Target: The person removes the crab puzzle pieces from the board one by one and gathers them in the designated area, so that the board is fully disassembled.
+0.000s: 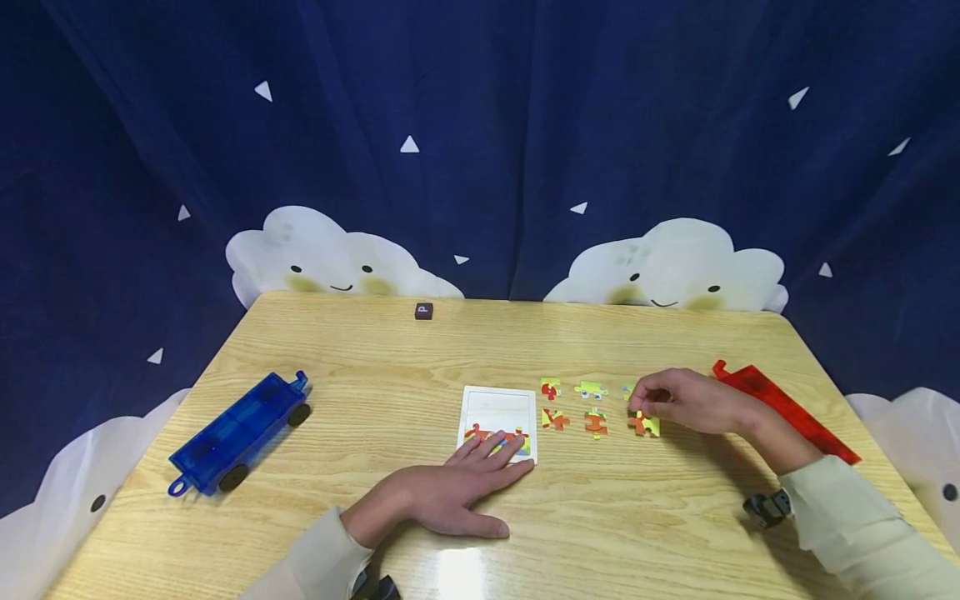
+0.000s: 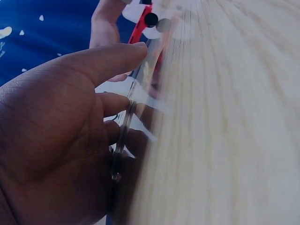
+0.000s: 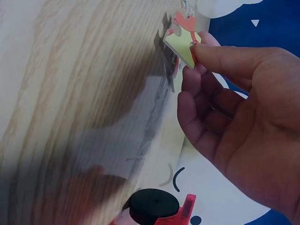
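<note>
Puzzle pieces (image 1: pixel 596 423) lie in two short rows near the middle of the table (image 1: pixel 360 358) in the head view, just right of a white tray (image 1: pixel 498 406). Left hand (image 1: pixel 461 492) lies flat with fingers spread, fingertips over the tray's near part, where a strip of coloured picture shows. Right hand (image 1: pixel 686 400) pinches a yellow and orange piece (image 1: pixel 647 425) at the right end of the nearer row and partly covers the last piece of the farther row. A blue wagon (image 1: pixel 238 433) stands toward the table's left edge, a red wagon (image 1: pixel 783 408) toward its right edge, partly behind the right forearm. A small dark block (image 1: pixel 423 311) with a pale letter sits by the far edge, in front of a navy curtain (image 1: pixel 480 108) with clouds.

From the left wrist, the left hand shows its palm, thumb stretched out low over the tabletop; the tray cannot be made out clearly.

From the right wrist, thumb and fingertips grip the piece, held tilted, the other fingers curled. Whether it touches the table cannot be told. Part of the red wagon, with a black wheel, shows at the bottom.
</note>
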`<state>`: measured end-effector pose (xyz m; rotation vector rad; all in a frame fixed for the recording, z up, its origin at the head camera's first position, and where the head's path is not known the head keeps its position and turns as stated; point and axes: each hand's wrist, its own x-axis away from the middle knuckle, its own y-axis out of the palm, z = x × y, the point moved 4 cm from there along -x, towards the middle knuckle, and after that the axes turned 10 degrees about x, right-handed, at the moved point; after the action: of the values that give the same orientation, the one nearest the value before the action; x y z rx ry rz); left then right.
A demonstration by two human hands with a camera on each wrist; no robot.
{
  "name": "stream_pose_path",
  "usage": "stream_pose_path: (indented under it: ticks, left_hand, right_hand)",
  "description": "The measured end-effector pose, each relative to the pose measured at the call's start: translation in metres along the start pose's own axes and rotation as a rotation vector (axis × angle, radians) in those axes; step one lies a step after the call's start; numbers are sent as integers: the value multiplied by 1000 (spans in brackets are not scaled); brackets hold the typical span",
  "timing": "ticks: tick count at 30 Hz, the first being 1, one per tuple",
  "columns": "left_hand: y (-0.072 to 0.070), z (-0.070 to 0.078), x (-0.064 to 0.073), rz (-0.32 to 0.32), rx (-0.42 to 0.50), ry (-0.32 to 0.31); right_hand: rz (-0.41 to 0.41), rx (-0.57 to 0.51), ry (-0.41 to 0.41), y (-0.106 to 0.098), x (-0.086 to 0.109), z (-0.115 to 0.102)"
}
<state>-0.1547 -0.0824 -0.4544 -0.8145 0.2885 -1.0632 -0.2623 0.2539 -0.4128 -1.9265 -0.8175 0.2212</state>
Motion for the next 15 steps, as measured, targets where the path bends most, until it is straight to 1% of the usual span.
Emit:
stream_pose_path:
  ticks: [6, 15]
  left_hand:
    - [0, 0, 0, -3, 5, -2]
    - [1, -2, 0, 1, 5, -8]
  right_hand:
    - [-17, -19, -5, 5, -1, 3]
    - [-11, 3, -13, 8, -4, 5]
